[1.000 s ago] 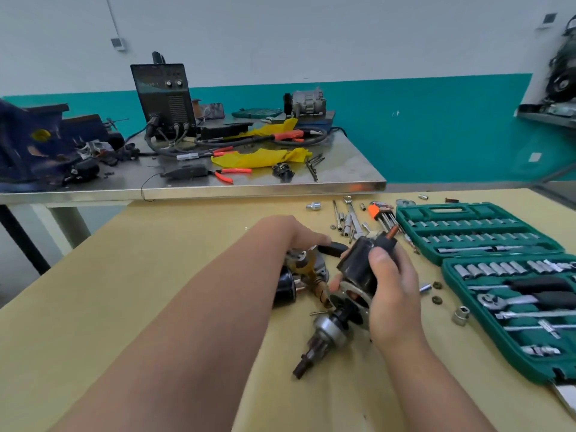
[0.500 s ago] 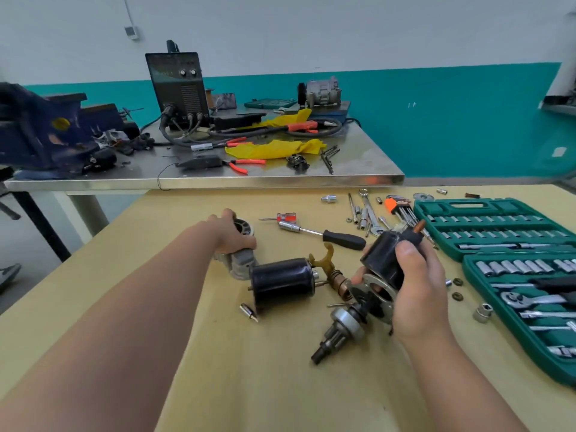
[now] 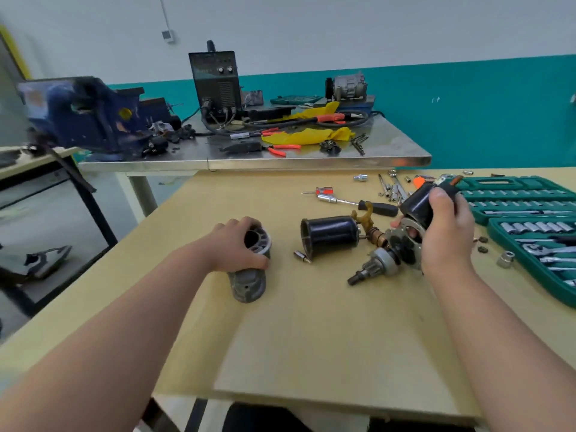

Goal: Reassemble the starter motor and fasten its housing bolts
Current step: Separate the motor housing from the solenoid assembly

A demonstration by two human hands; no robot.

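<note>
Gripped the grey nose housing with the left hand, fingers curled over the rim of its open round mouth, thumb pressed against the near side. Had it lying on the yellow table, narrow end pointing back past the heel of the palm. Not lifted yet, by the look of it.

Clasped the black motor body in the right hand, fingers wrapped round the barrel, thumb laid over the top toward the copper terminal. Held it tilted, with the round mounting plate below the fingers and the pinion shaft jutting down and inward past the heel of the hand. Could not tell whether touching the table at the tip.

Between the two sets of fingertips: a black can on its side, brass fork at the end nearer the right hand. A small bit just beside the can, toward the left thumb. Two nuts and a loose socket just beyond the back of the right hand, before the green socket case.

Judged the step as bringing the housing across to go over the shaft. Might cock the housing on the shaft if pushed on at this tilt, jamming the pinion or missing the fork. Might lose the one-handed hold on the body, heavy with the shaft hanging. Might sweep the bit or nuts away with a forearm on the way across, leaving the fastening short of hardware.
</note>
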